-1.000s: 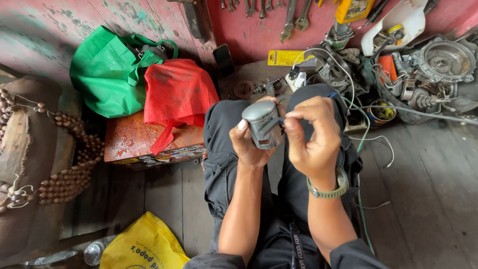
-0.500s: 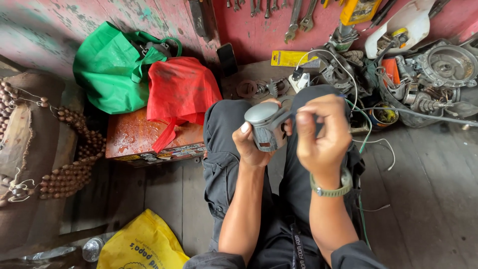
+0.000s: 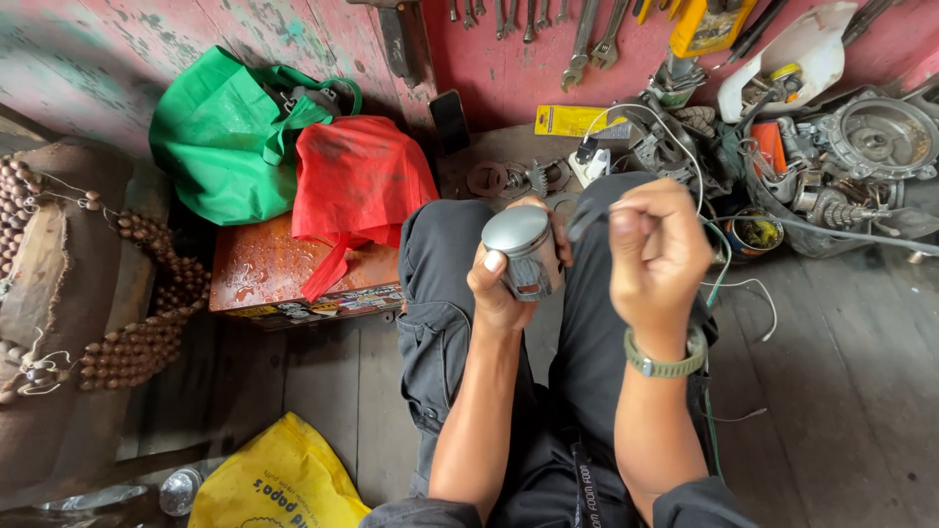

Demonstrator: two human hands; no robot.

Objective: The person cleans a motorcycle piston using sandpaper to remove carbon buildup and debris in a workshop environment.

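Against the pink wall (image 3: 509, 78), wrenches (image 3: 587, 39) are hung in a row above the wooden floor (image 3: 841, 391). At left, a green bag (image 3: 220, 137) is seen leaning on the wall, and a red bag (image 3: 357, 191) is draped over a rust-coloured box (image 3: 274, 279). A string of wooden beads (image 3: 147, 342) is laid over a worn seat at far left. At right, a heap of engine parts (image 3: 871, 147) and cables is gathered beside a white plastic cover (image 3: 792, 54). A yellow bag (image 3: 279, 484) is noted at the lower edge.

Dark trousers (image 3: 440, 274) are worn by the seated person. Above the lap, a grey metal piston (image 3: 525, 252) is held upright, crown up, in the left hand (image 3: 504, 284); thumb and fingers are wrapped around its skirt and pressed against it. The right hand (image 3: 657, 256) is held just beside the piston, apart from it, fingers curled into a loose fist. A thin dark piece is pinched between thumb and forefinger; its kind cannot be told. A green watch (image 3: 665, 364) is worn on the right wrist.
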